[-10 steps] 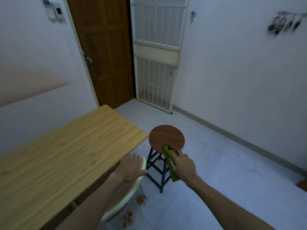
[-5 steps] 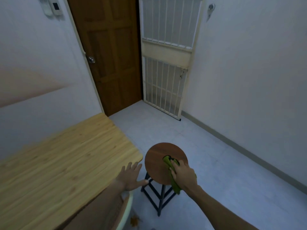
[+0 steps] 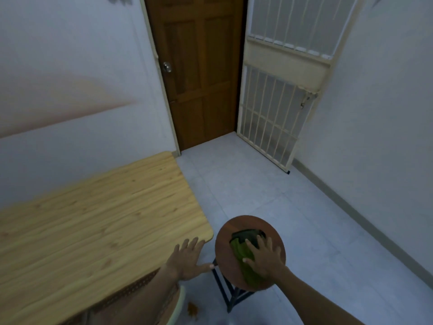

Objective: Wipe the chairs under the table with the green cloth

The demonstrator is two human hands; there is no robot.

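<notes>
A round brown stool (image 3: 225, 245) on dark metal legs stands on the floor just right of the wooden table's (image 3: 98, 226) near corner. The green cloth (image 3: 243, 253) lies folded on the stool's seat. My right hand (image 3: 266, 258) presses flat on the cloth, fingers spread over it. My left hand (image 3: 187, 258) hovers open beside the table corner, its thumb close to the stool's leg. A cream-rimmed chair (image 3: 178, 306) peeks out under the table edge, mostly hidden by my left forearm.
A brown wooden door (image 3: 201, 73) and a cream barred gate (image 3: 281, 95) stand at the far end. White walls close in left and right. Pale floor tiles (image 3: 269, 195) stretch between the stool and the door. Brown stains (image 3: 192, 309) mark the floor near the chair.
The view has moved closer and above the stool. My right hand has slid the cloth from the seat's near edge onto its middle and flattened. My left hand has lifted off the chair.
</notes>
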